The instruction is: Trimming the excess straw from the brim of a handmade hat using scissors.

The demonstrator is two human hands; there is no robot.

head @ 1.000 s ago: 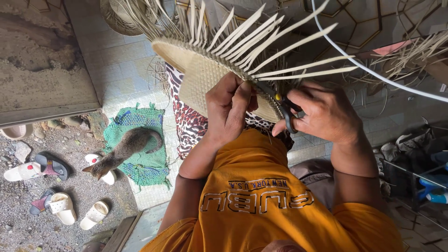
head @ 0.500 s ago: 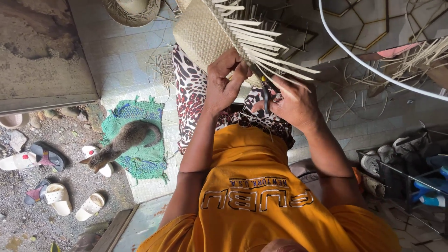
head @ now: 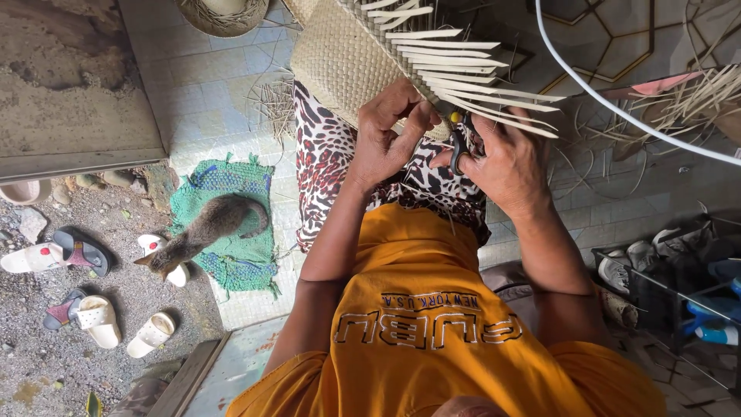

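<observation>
A pale woven straw piece [head: 340, 62] rests over my lap, which is covered by a leopard-print cloth [head: 328, 166]. Loose flat strips [head: 471, 73] stick out of its right edge. My left hand [head: 386, 139] pinches the lower edge of the weave with thumb and fingers. Just to the right, my right hand [head: 505, 162] is closed around black-handled scissors [head: 461, 147], held close to the base of the strips. The scissor blades are hidden.
A grey cat [head: 204, 232] stands on a green mat [head: 231, 224] at the left, with several sandals [head: 77, 255] on the gravel beyond it. A white cable [head: 617, 100] crosses the upper right. A straw hat [head: 224, 15] lies at the top, a shoe rack [head: 679, 286] at the right.
The woven piece has been turned and shifted up-left, so its strips now point right instead of fanning upward. Both hands stayed on its edge. The cat has stepped left.
</observation>
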